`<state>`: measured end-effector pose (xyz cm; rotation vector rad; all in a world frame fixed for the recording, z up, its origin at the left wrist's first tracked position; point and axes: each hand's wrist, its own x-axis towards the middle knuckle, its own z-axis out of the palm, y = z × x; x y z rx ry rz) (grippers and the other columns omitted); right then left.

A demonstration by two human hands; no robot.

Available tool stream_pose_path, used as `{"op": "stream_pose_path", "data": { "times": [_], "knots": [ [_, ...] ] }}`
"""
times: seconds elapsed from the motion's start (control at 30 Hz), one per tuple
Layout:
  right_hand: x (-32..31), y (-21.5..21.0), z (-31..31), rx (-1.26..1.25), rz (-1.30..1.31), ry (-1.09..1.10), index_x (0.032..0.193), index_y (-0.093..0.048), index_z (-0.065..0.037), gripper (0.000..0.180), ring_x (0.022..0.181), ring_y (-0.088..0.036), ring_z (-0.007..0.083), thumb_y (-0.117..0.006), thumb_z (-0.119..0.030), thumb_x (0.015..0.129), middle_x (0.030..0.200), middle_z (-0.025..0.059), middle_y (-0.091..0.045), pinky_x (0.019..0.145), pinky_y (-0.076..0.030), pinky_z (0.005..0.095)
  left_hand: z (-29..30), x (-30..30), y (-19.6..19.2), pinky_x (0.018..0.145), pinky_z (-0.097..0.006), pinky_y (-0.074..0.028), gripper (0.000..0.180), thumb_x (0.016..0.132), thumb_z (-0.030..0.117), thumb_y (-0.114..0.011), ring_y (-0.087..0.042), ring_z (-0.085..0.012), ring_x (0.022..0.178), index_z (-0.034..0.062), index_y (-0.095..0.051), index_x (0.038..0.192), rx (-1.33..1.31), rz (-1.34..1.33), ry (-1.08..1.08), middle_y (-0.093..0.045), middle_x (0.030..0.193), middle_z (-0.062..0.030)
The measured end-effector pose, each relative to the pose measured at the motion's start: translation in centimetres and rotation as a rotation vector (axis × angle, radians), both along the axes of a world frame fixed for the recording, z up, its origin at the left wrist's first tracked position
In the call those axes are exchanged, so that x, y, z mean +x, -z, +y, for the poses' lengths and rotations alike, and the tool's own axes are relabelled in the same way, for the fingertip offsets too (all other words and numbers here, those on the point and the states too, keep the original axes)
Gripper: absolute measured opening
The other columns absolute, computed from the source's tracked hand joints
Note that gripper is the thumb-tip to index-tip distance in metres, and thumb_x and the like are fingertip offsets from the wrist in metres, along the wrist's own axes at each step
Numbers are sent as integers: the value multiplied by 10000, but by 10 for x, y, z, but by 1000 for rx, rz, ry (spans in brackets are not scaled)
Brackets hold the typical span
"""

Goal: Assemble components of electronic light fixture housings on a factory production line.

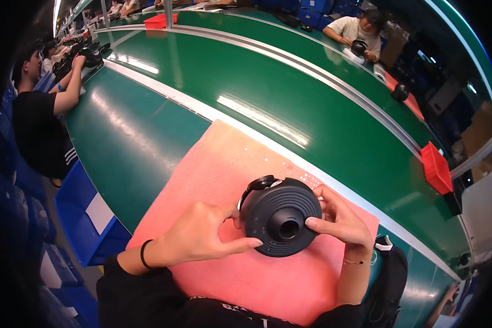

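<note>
Black, ridged round housing (281, 217) is pinched between the left fingers (241, 246) and right fingers (325, 226), over pink cloth (202, 169); white lettering (236, 307) is seen on the near shirt (142, 298).

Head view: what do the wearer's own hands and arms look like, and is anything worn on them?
The left hand and right hand are both ungloved. A thin, plain dark band circles the left wrist; a slim, metallic-looking bracelet is on the right. Above the bare lower forearms are black sleeves.
</note>
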<state>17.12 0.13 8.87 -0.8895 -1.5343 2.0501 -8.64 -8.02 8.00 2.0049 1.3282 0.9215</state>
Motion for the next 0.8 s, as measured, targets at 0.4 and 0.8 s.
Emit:
{"op": "stream_pose_path", "data": {
  "times": [0.4,0.8],
  "knots": [
    [-18,12,4,598,-394,293,622,-506,2,378,472,-362,82,-619,-298,822,483,34,-408,451,-294,274,27,2,-7,434,-333,-425,574,722,536,-636,-516,-245,387,-9,-584,549,-43,341,-24,-482,426,-116],
    [-14,13,15,709,-589,193,664,-544,3,403,535,-503,311,-501,-340,872,555,168,-506,534,-384,380,43,8,-15,433,-225,-437,491,800,434,-606,-571,-136,402,19,-580,537,-291,368,86,-541,434,-42]
  ]
}}
